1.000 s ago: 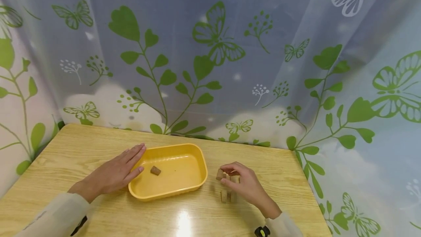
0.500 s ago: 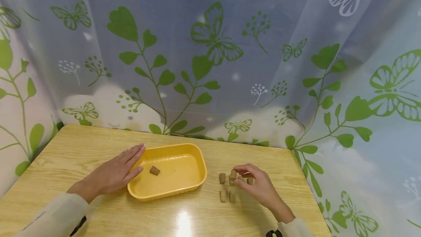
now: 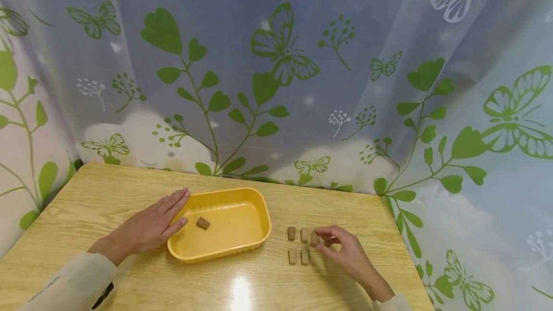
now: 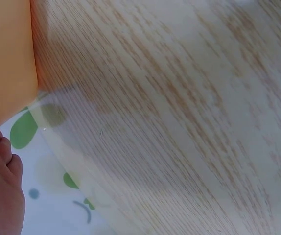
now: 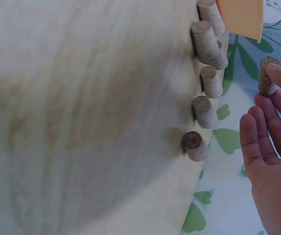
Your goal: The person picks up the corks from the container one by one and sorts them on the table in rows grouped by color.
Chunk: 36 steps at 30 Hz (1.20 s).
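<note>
My right hand (image 3: 349,255) pinches a brown tapered cork (image 3: 314,238) between thumb and fingertips; in the right wrist view the same cork (image 5: 267,77) is held off the table, the other fingers reaching out below it. To its left, other corks stand in two short rows, with a cork (image 3: 291,233) in the back row and a cork (image 3: 292,256) in the front. The right wrist view shows several of them, some hidden by my hand in the head view. My left hand (image 3: 144,227) rests with straight fingers on the left rim of a yellow tray (image 3: 242,248).
One cork (image 3: 203,223) lies on its side in the tray, toward its left end. The wooden table (image 3: 164,287) ends at the back and right against a patterned curtain (image 3: 233,85). Light glares off the table near its front.
My right hand has carried the pinched cork to the right, past the corks of the back row, and then a little lower in the view. The left hand and tray stay put.
</note>
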Motion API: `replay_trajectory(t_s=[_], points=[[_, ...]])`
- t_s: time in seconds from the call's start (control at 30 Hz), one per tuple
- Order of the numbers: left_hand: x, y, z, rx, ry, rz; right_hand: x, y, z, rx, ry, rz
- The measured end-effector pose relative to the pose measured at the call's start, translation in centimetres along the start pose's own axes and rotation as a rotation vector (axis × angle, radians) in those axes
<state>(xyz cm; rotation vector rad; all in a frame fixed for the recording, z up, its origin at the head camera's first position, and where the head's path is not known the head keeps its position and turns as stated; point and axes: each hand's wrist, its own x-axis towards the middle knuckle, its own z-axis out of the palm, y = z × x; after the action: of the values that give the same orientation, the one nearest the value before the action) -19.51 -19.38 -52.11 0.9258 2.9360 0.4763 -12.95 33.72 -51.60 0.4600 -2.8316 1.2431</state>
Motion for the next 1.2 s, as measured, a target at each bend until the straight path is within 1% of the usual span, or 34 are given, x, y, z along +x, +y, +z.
replay_trajectory(t_s=[0.2, 0.4, 0.53, 0.7, 0.87, 1.0, 1.13, 1.2], points=[[0.1, 0.0, 0.1, -0.018, -0.017, -0.015, -1.0, 0.6, -0.1, 0.013, -0.012, -0.016], [0.2, 0.3, -0.1, -0.019, -0.007, -0.004, -1.9, 1.3, 0.1, -0.027, -0.016, -0.034], [0.2, 0.3, 0.0, -0.02, 0.001, 0.0, -2.3, 1.7, 0.2, -0.039, -0.028, -0.005], [0.2, 0.2, 0.0, -0.029, -0.003, -0.01, -2.6, 1.9, 0.3, -0.04, -0.046, 0.003], [0.1, 0.0, -0.2, -0.039, -0.017, -0.025, -2.6, 2.3, 0.5, -0.019, -0.084, 0.025], [-0.1, -0.1, -0.2, -0.038, -0.008, -0.012, -2.5, 2.5, 0.7, -0.001, -0.102, 0.035], [-0.2, -0.2, -0.1, -0.051, -0.008, -0.009, -2.5, 2.7, 0.9, 0.008, -0.123, 0.085], [-0.1, -0.2, 0.0, -0.056, -0.017, -0.017, -2.6, 2.8, 0.9, 0.019, -0.128, 0.111]])
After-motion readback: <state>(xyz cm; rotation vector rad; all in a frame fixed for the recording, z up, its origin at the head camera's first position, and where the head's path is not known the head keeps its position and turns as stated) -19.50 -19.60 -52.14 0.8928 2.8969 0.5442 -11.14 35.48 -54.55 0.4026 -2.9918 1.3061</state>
